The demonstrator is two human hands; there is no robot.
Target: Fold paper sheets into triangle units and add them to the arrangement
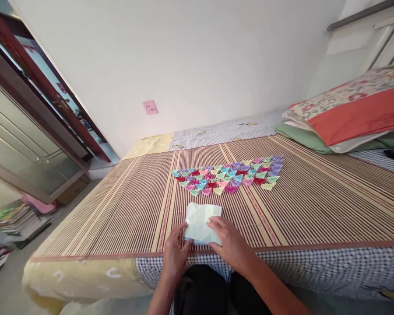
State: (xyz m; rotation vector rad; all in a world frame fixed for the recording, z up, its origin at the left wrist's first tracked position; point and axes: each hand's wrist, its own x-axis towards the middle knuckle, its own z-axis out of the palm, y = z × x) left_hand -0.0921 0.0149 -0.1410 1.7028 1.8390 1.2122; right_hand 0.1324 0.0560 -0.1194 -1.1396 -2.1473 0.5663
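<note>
A small stack of square paper sheets (198, 221), pale green on top with bluish edges below, lies on the striped mat close to the bed's front edge. My left hand (175, 249) grips its lower left corner, with the thumb at the near edge and the fingers along the left side. Curled over the right part of the top sheet is my right hand (228, 240), its fingertips on the paper and its thumb by the lower right edge. Beyond the stack, several rows of folded paper triangles (218, 191) in many colours are laid out on the mat.
The striped mat (131, 205) covers the bed, against a white wall (197, 65). Folded bedding (357, 111) is piled at the right. A pink note (150, 107) is stuck to the wall. On the left are a door (29, 131) and stacked papers or books (18, 221).
</note>
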